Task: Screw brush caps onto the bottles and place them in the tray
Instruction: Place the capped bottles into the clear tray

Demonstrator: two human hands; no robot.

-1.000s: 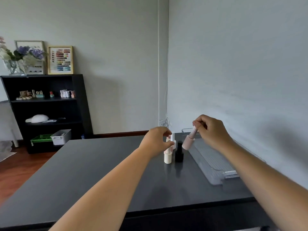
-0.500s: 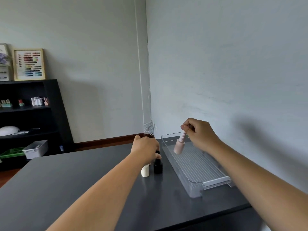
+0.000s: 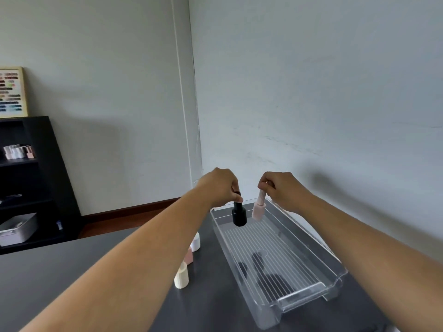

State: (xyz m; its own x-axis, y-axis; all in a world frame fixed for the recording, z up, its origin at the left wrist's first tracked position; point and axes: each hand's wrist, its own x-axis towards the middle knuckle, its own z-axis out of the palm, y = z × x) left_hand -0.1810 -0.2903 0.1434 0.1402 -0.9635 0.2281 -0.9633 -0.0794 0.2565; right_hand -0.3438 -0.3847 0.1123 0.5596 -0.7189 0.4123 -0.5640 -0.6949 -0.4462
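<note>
Bottles at the table: five are counted, namely one black bottle (image 3: 239,215), one pale pink bottle (image 3: 259,209), one cream bottle (image 3: 181,277), one half-hidden pink bottle (image 3: 189,257) and one white bottle (image 3: 196,242). Trays: one clear tray (image 3: 302,289) is listed. Hands: two are recorded, the left hand (image 3: 219,188) and the right hand (image 3: 282,190). One table (image 3: 36,279), one black shelf unit (image 3: 55,164), one framed colour chart (image 3: 10,92) and one grey bin (image 3: 16,228) are noted. The shelf bottles (image 3: 18,151) are too blurred to be counted.
</note>
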